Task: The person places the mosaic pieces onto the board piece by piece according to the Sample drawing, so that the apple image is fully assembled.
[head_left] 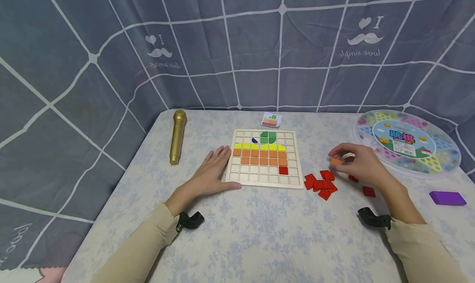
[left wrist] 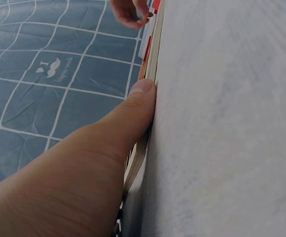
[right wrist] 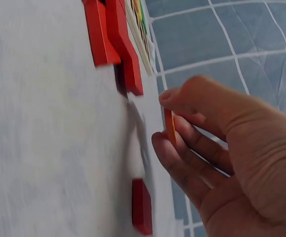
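My left hand (head_left: 208, 174) rests along the left side of a square wooden grid board (head_left: 256, 179), its fingers straight and its thumb at the near left corner. In the left wrist view the thumb (left wrist: 135, 101) lies on the board's edge. Green, yellow and orange pieces fill part of the grid, with a dark blue piece and one red tile (head_left: 283, 170). My right hand (head_left: 359, 162) pinches an orange tile (right wrist: 170, 126) between thumb and fingers, raised to the right of the board. A loose pile of red tiles (head_left: 323, 185) lies between that hand and the board.
Single red tiles (head_left: 369, 191) lie under and near the right hand. A small picture card (head_left: 271, 119) is behind the board. A gold microphone (head_left: 178, 136) lies at left. A round game box (head_left: 445, 145) and a purple block (head_left: 447, 198) are at right.
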Demonstrator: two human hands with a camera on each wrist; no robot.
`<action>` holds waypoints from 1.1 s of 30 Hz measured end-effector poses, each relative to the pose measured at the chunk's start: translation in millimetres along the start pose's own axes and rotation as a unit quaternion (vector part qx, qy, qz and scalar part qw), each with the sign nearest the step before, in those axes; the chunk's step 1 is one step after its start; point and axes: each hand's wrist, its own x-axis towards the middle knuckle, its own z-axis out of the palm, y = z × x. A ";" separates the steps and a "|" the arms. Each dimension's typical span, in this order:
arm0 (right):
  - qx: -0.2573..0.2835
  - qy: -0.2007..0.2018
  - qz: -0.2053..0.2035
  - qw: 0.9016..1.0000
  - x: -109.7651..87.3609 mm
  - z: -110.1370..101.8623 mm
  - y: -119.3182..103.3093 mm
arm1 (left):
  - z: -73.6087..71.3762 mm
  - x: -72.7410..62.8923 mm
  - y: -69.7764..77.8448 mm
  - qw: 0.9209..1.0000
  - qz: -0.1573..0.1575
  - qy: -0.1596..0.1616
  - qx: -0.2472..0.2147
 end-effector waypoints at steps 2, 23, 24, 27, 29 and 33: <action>0.004 0.001 -0.004 1.000 1.5 3.2 -4.0 | -0.1 0.3 0.0 1.000 0.001 -0.001 0.000; 0.041 -0.109 -0.108 0.987 83.0 95.8 -122.8 | -0.3 3.8 1.8 1.000 -0.001 -0.002 0.007; 0.046 -0.108 -0.113 0.987 85.6 101.0 -127.8 | -0.4 3.6 1.6 1.000 -0.002 -0.002 0.007; 0.055 -0.101 -0.124 0.986 92.6 114.7 -143.2 | -0.4 3.1 0.3 1.000 -0.004 -0.002 0.006; 0.053 -0.095 -0.128 0.986 97.2 123.7 -151.7 | -0.3 2.5 -0.5 1.000 -0.004 -0.001 0.004; 0.049 -0.083 -0.129 0.987 105.8 140.5 -165.1 | 0.3 1.5 -0.9 1.000 -0.003 0.000 0.005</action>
